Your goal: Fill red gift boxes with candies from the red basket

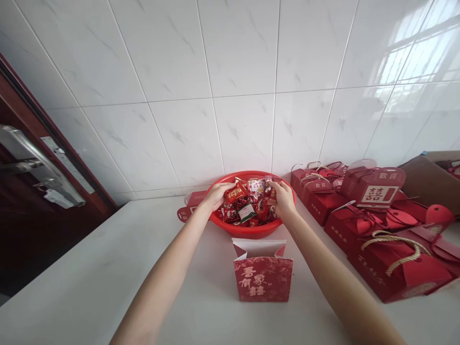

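A red plastic basket (pixel 251 232) full of wrapped sweets stands against the tiled wall. At its left side my left hand (pixel 217 195) is closed on a red-and-orange packet (pixel 235 192). My right hand (pixel 283 197) is at the right side of the basket, its fingers closed round a small red packet (pixel 272 195). Among the sweets lies a white-and-green packet (pixel 246 212). In front of the basket, between my forearms, an open red paper box (pixel 264 280) with pale lettering stands upright. Its inside is only partly visible.
Several closed red gift boxes (pixel 377 196) with cord handles crowd the right side of the white table (pixel 108 268). A flat red box (pixel 190 206) lies behind my left forearm. A cardboard box (pixel 427 179) is at far right, a door (pixel 39 191) at left.
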Available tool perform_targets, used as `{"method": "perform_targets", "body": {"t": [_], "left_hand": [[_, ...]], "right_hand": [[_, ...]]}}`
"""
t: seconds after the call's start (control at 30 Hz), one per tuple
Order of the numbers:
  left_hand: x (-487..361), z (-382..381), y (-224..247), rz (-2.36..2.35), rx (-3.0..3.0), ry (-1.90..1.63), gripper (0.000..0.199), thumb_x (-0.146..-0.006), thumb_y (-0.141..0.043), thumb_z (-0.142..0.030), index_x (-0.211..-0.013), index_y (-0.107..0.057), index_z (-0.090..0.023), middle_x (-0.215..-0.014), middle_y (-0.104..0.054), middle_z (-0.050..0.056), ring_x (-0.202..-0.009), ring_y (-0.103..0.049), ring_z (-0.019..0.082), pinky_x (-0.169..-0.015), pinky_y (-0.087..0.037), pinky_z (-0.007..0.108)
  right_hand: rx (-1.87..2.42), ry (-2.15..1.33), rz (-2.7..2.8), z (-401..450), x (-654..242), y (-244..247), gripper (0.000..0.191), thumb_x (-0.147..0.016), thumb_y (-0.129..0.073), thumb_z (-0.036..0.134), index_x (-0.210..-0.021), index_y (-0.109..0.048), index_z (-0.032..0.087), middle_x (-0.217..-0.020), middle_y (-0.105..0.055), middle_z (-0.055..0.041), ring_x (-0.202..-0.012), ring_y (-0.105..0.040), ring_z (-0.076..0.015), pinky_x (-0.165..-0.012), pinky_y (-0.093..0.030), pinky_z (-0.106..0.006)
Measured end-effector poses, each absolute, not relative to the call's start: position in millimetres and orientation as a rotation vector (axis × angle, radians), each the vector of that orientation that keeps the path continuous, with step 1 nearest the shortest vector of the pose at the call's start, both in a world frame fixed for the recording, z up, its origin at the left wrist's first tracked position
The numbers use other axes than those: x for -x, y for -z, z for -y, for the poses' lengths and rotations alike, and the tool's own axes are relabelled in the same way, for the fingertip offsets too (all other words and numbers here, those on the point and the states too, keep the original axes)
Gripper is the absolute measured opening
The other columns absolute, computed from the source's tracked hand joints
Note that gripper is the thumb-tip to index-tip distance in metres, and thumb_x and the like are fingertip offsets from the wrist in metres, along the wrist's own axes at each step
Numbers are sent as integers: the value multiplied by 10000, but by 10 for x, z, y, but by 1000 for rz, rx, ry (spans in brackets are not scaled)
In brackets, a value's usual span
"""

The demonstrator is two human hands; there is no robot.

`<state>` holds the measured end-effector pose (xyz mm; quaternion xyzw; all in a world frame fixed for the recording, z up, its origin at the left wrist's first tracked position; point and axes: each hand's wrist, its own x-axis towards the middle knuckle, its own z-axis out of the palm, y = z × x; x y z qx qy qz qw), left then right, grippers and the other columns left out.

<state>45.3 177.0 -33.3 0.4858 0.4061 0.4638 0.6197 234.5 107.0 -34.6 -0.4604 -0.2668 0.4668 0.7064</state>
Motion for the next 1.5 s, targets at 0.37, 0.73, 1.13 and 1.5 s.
{"method": "perform_targets", "body": {"t": [0.37,0.73,1.13,1.5], "left_hand": [[-438,-1775,313,-940,-1151,-1118,219,-627,-712,6,-790,-760,-132,-792,-746,36,-649,-671,115,-614,-528,208],[-436,-1773,343,-905,-1227,-1116,462,-627,-647,38,-1035,-735,-162,-942,-754,46,-703,-686,118,-656,-554,215],[-454,-1903,462,-1237,-1615,-1151,419,-635,-620,-40,-1012,-747,-170,-1164,-747,87,-1151,-665,231,-1005,-513,332],[-154,-1980,371,-1485,-2143,-341,119,-553,-703,-113,-601,-714,-222,-673,-735,33,-682,-653,210,-655,-466,257]], "right_hand": [[1031,-1054,623,-1049,-2337,330,123,-677,-658,266,-731,-561,213,-642,-586,43,-490,-543,-111,-381,-434,-212],[1061,-1044,645,-1019,-2315,293,89,-699,-641,247,-745,-573,212,-649,-596,41,-486,-540,-110,-383,-439,-211],[1080,-1038,679,-1026,-2324,303,147,-672,-649,289,-754,-551,216,-657,-560,52,-489,-539,-104,-385,-427,-205],[1041,-1025,695,-1065,-2317,357,216,-627,-679,335,-772,-569,218,-718,-576,32,-597,-552,-127,-426,-463,-210]]}}
